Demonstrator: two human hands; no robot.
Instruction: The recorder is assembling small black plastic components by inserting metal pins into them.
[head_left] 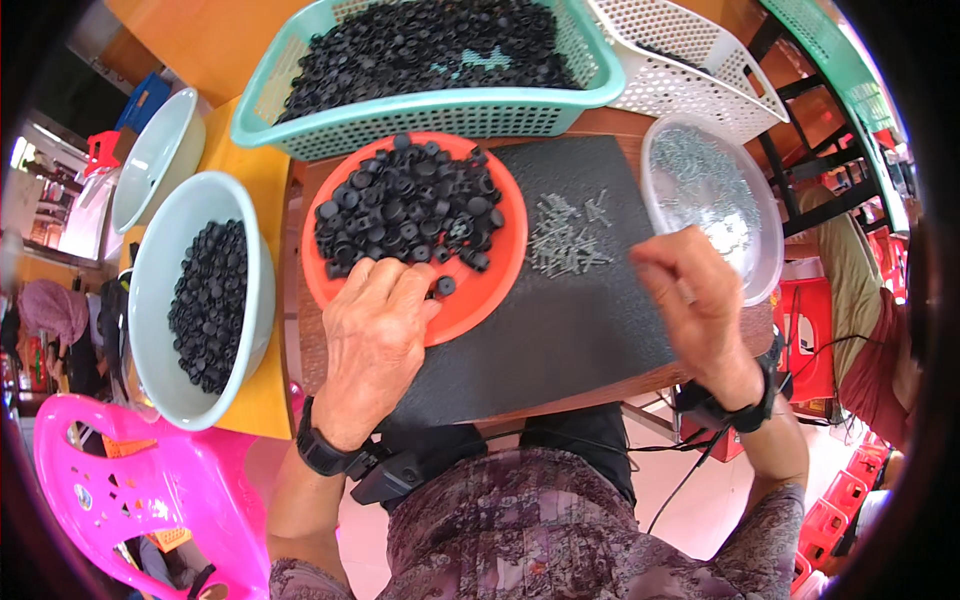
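The left hand (375,318) had its fingers bunched in the red bowl (478,300), at the near edge of the black caps (408,200), though I couldn't tell whether it pinched one. The right hand (697,285) was curled narrow beside the tub (765,225), its hold unclear; metal pieces (563,240) lay between on the mat (540,345), likely for easy reach.

Place: assembly workshop | teal basket (430,122) heaped with black parts (390,55) | metal pieces (566,238) strewn across black mat (530,350)

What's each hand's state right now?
Left hand: curled at round orange plastic bowl; grip hidden.
Right hand: fingers curled; can't tell whether holding anything.
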